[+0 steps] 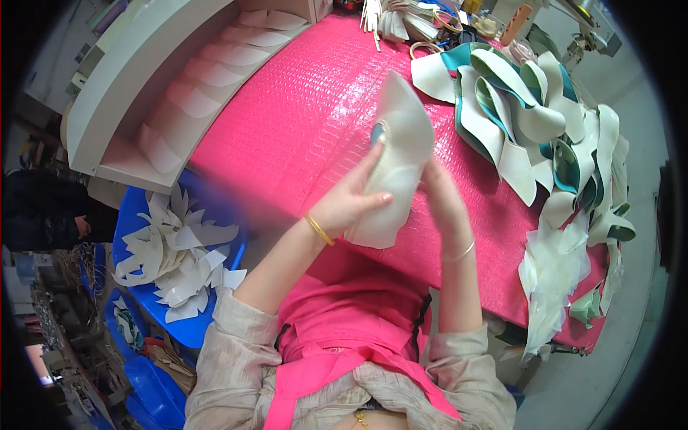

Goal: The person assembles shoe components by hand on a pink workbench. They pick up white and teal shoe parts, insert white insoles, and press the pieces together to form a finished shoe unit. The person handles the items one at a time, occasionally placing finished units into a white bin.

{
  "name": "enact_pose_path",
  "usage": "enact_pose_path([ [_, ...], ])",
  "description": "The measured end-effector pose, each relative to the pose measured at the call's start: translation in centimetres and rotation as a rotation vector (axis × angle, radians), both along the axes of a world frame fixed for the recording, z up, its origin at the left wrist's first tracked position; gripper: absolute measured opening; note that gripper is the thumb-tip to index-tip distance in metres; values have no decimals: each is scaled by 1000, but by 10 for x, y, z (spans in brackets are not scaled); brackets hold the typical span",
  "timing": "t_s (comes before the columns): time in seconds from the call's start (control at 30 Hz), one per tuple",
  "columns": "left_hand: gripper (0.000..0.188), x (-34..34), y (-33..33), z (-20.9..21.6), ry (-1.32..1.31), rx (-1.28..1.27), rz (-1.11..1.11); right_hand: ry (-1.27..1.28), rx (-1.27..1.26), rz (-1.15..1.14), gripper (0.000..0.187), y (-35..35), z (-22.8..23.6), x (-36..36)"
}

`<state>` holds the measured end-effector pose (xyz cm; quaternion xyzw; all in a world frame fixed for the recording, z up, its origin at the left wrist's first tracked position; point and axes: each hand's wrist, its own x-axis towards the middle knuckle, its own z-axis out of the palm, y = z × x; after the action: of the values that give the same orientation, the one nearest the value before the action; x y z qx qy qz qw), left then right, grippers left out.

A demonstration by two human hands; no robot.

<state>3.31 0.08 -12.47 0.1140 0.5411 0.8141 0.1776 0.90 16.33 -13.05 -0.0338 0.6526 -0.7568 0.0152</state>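
Observation:
Over the pink table, I hold a white curved shoe upper (401,143) upright, its narrow end pointing away from me. A small blue patch shows near its left edge. My left hand (351,201) is closed on its lower left part, with the thumb lying across the front. At the right edge of the upper is my right hand (443,193). It is smeared by motion, and its fingertips are partly hidden behind the piece. To the right lies a heap of similar white uppers (548,125) with teal linings.
On the left stands a pale curved housing (118,93) with a row of white curved pieces (192,97) inside. Below it, a blue basin (190,333) holds loose white cut pieces. Thin translucent sheets (548,279) hang over the right table edge. Tools and bundled strips (408,21) crowd the far edge.

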Motion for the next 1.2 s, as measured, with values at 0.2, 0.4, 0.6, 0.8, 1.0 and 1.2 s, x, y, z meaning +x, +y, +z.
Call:
enact_pose_path([
  [0.2, 28, 24, 10, -12, 142, -447, 136, 146, -220, -366, 22, 21, 14, -39],
  [0.4, 18, 35, 12, 10, 187, -594, 164, 51, -333, -473, 27, 16, 23, -53],
  [0.6, 25, 22, 19, 16, -25, -80, 253, 118, -51, -361, 37, -4, 31, -45],
  [0.8, 29, -26, 19, 27, -87, 130, 729, 201, 340, 449, 62, 13, 32, 8],
  [1.0, 33, -23, 11, 43, -233, 350, 615, 292, 235, 207, 18, -20, 39, 27],
  [1.2, 33, -19, 13, 39, -145, 414, 654, 277, 102, 187, 27, -24, 43, 34],
])
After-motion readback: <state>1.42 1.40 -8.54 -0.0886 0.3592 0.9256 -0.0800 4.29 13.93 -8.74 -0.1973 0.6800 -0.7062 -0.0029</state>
